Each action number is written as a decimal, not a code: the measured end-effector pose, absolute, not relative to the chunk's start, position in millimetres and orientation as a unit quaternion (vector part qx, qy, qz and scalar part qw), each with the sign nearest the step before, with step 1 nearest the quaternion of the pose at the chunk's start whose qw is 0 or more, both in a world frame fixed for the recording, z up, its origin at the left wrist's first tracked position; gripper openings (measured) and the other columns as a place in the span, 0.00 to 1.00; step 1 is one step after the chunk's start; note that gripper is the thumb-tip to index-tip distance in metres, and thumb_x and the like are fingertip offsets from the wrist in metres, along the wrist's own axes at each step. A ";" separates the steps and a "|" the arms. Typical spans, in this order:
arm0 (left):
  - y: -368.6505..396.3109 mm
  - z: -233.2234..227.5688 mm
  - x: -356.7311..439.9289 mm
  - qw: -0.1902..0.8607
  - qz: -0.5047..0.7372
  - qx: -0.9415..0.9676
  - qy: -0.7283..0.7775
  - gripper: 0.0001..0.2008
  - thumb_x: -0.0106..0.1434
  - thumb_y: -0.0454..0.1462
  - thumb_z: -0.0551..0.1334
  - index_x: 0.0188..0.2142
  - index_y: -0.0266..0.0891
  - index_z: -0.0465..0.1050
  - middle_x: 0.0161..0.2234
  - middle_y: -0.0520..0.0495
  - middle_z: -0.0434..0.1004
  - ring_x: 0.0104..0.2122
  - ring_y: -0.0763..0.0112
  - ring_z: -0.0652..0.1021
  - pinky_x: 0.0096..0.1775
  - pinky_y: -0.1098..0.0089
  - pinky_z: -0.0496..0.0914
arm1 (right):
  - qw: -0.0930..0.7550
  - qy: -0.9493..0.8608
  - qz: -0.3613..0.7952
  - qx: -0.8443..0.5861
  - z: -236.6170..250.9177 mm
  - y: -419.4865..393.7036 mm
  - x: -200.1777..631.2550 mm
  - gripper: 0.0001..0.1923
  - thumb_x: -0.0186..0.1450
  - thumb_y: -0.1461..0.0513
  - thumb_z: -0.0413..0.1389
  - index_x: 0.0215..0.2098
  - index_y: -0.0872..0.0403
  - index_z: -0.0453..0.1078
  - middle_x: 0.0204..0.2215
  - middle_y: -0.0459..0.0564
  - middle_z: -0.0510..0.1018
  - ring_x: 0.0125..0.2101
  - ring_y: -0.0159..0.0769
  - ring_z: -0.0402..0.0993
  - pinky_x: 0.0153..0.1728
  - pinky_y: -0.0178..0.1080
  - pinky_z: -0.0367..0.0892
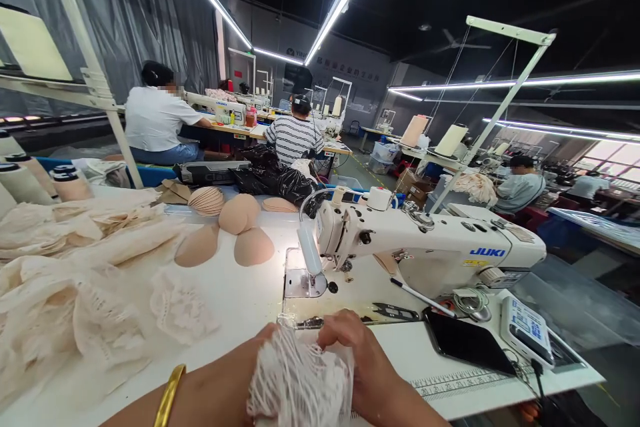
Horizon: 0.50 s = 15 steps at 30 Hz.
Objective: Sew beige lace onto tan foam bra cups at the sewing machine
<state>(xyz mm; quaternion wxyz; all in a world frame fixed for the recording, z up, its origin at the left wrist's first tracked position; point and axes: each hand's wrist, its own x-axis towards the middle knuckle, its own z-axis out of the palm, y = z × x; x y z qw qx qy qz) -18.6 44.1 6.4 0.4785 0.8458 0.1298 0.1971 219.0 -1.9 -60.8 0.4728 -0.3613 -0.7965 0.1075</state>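
Close to me at the table's front edge is a bundle of white stringy fabric (300,380), with loose strands hanging over it. My left hand (264,347) is wrapped around its left side, its fingers mostly hidden by the strands. On the other side, my right hand (363,363) grips the bundle with thumb and fingers bent inward. Just beyond both hands lie the needle plate (304,283) and head of a white JUKI sewing machine (430,247). Cream lace pieces (185,303) rest on the table to the left.
Beige bra cups (254,247) lie behind the needle area. Right of my hands are thread snips (395,311), a black phone (467,341), a white device (527,330) and a printed ruler (460,383). Thread cones (23,180) stand far left. Other people sit at machines further back.
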 end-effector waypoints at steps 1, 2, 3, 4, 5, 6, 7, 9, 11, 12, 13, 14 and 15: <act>52.1 5.7 -15.0 0.416 0.180 0.885 0.108 0.07 0.60 0.32 0.66 0.33 0.49 0.82 0.40 0.51 0.84 0.44 0.54 0.80 0.58 0.50 0.64 | 0.428 -0.842 0.021 -0.328 -55.4 10.5 227.2 0.27 0.70 0.67 0.57 0.64 0.45 0.60 0.39 0.48 0.83 0.40 0.41 0.77 0.43 0.44 0.70; 61.3 3.4 -10.2 0.367 0.166 0.910 0.093 0.08 0.58 0.31 0.66 0.29 0.47 0.79 0.39 0.52 0.84 0.44 0.55 0.79 0.60 0.48 0.60 | 0.376 -0.870 -0.034 -0.316 -51.0 23.5 233.8 0.22 0.71 0.69 0.55 0.61 0.46 0.64 0.38 0.47 0.83 0.41 0.41 0.76 0.44 0.44 0.68; 71.5 -0.2 -4.8 0.325 0.150 0.930 0.086 0.08 0.57 0.30 0.67 0.27 0.45 0.78 0.40 0.52 0.83 0.45 0.56 0.79 0.61 0.47 0.57 | 0.328 -0.888 -0.076 -0.312 -48.1 36.3 238.7 0.17 0.72 0.69 0.54 0.56 0.47 0.67 0.36 0.47 0.83 0.42 0.40 0.75 0.43 0.43 0.67; 82.1 -4.8 0.5 0.276 0.130 0.949 0.082 0.08 0.57 0.29 0.67 0.26 0.44 0.77 0.42 0.52 0.83 0.46 0.58 0.79 0.61 0.48 0.56 | 0.287 -0.902 -0.103 -0.307 -47.1 48.0 242.3 0.13 0.73 0.69 0.54 0.51 0.48 0.70 0.36 0.46 0.83 0.42 0.40 0.74 0.43 0.42 0.66; 92.5 -9.7 5.1 0.236 0.112 0.962 0.082 0.07 0.56 0.30 0.68 0.25 0.44 0.77 0.42 0.52 0.82 0.47 0.59 0.79 0.60 0.49 0.57 | 0.256 -0.908 -0.113 -0.311 -47.7 57.9 244.8 0.11 0.73 0.70 0.54 0.46 0.48 0.71 0.36 0.45 0.83 0.42 0.39 0.73 0.42 0.42 0.65; 102.1 -14.5 8.7 0.213 0.099 0.968 0.087 0.07 0.55 0.31 0.69 0.24 0.44 0.78 0.42 0.53 0.81 0.45 0.60 0.79 0.59 0.51 0.58 | 0.239 -0.911 -0.112 -0.317 -49.6 65.4 246.8 0.11 0.72 0.70 0.55 0.43 0.48 0.72 0.37 0.44 0.83 0.42 0.38 0.73 0.41 0.41 0.65; 110.3 -18.6 11.2 0.210 0.092 0.969 0.095 0.07 0.54 0.31 0.70 0.24 0.45 0.79 0.42 0.53 0.81 0.44 0.62 0.79 0.57 0.53 0.60 | 0.231 -0.911 -0.101 -0.327 -52.2 70.5 248.4 0.11 0.71 0.71 0.55 0.41 0.49 0.72 0.38 0.43 0.83 0.42 0.37 0.73 0.40 0.40 0.65; 121.3 -23.8 12.7 0.222 0.092 0.965 0.107 0.08 0.52 0.30 0.70 0.24 0.46 0.80 0.41 0.54 0.80 0.41 0.65 0.79 0.57 0.54 0.60 | 0.238 -0.901 -0.076 -0.354 -57.5 74.4 251.6 0.12 0.69 0.73 0.56 0.40 0.49 0.73 0.41 0.43 0.84 0.42 0.36 0.73 0.39 0.38 0.65; 125.7 -25.4 11.5 0.236 0.097 0.961 0.109 0.10 0.53 0.29 0.69 0.27 0.48 0.81 0.43 0.54 0.80 0.41 0.65 0.80 0.59 0.51 0.58 | 0.247 -0.892 -0.063 -0.373 -60.8 73.4 254.8 0.13 0.69 0.74 0.56 0.41 0.50 0.74 0.44 0.44 0.85 0.42 0.37 0.74 0.40 0.39 0.65; 126.4 -25.7 10.6 0.241 0.103 0.959 0.109 0.10 0.53 0.28 0.69 0.28 0.49 0.81 0.44 0.55 0.80 0.42 0.64 0.80 0.59 0.50 0.57 | 0.249 -0.890 -0.060 -0.378 -61.5 72.5 256.4 0.13 0.69 0.74 0.56 0.42 0.50 0.74 0.45 0.44 0.85 0.42 0.38 0.75 0.41 0.39 0.66; 126.7 -26.3 9.9 0.243 0.110 0.958 0.108 0.11 0.53 0.28 0.69 0.28 0.49 0.80 0.44 0.55 0.80 0.43 0.62 0.80 0.60 0.48 0.56 | 0.251 -0.887 -0.058 -0.382 -61.9 71.8 257.8 0.14 0.69 0.74 0.55 0.43 0.49 0.74 0.45 0.45 0.85 0.42 0.38 0.75 0.42 0.40 0.67; 126.9 -27.6 9.4 0.244 0.118 0.956 0.108 0.11 0.53 0.28 0.69 0.28 0.49 0.80 0.44 0.54 0.80 0.43 0.61 0.80 0.60 0.48 0.56 | 0.251 -0.886 -0.053 -0.387 -62.0 71.4 259.0 0.14 0.69 0.74 0.55 0.44 0.49 0.75 0.46 0.46 0.85 0.42 0.38 0.76 0.43 0.40 0.67; 127.2 -29.6 9.1 0.245 0.127 0.955 0.107 0.10 0.53 0.29 0.69 0.28 0.49 0.80 0.44 0.54 0.80 0.44 0.60 0.80 0.59 0.48 0.56 | 0.249 -0.884 -0.048 -0.393 -62.2 71.4 259.9 0.15 0.69 0.73 0.55 0.45 0.49 0.75 0.46 0.47 0.85 0.42 0.38 0.77 0.43 0.41 0.68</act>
